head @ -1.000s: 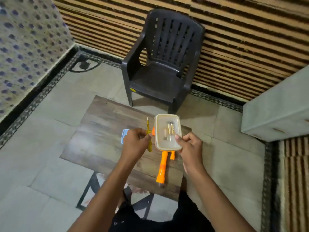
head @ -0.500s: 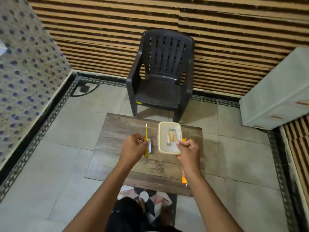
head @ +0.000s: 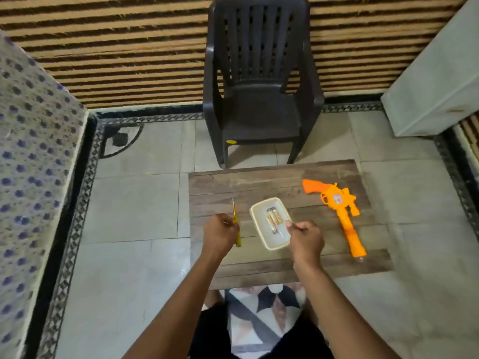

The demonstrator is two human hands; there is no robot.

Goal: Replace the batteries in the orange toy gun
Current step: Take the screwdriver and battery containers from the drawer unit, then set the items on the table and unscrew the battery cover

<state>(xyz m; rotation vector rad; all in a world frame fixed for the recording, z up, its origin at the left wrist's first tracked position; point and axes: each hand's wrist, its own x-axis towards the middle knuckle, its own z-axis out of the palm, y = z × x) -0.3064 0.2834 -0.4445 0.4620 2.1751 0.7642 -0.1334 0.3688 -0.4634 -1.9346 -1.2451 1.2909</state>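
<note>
While your left hand [head: 220,233] is closed around the yellow screwdriver [head: 236,224], its tip points up and away from you, above the left edge of the table [head: 259,182]. Your right hand [head: 305,238] pinches the near right rim of the box [head: 270,222] between thumb and fingers and holds it over the middle of the table; if the box touches the wood or not, you cannot tell from this view. Inside the box lie some batteries [head: 273,220], close together. The two hands are near each other, with the box between them.

Further right, the gun [head: 342,213] lies flat on the table, well apart from both hands. Its grip points to the far edge and its barrel reaches toward the near right corner. Beyond the far edge stands a dark chair [head: 259,81] on the tiled floor, facing you.
</note>
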